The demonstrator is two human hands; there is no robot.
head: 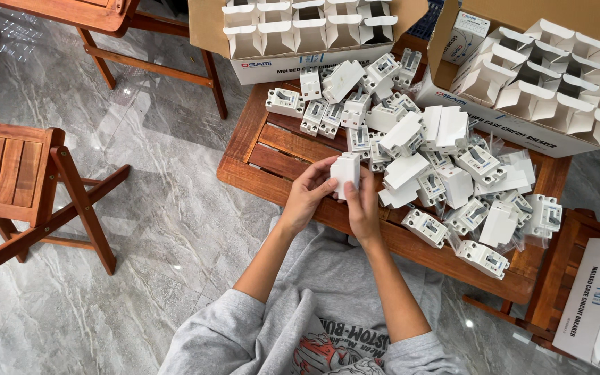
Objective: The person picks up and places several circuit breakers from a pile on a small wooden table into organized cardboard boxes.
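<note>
Cartons of open white sleeves (300, 31) sit at the table's far edge, with another (550, 76) far right, and a heap of white breakers (439, 173) fills the wooden table (272, 156). Near its front edge, over bare slats, we clamp a small white box (346, 173) between our left hand (308, 194) and right hand (362, 208), fingers closed on its sides.

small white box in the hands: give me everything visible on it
The small white box is a plain rectangular carton, apparently thin cardboard, closed and upright. It is held above the near edge of the wooden table. The left hand grips its left side; the right hand fingers touch its lower right. No markings are legible.
</note>
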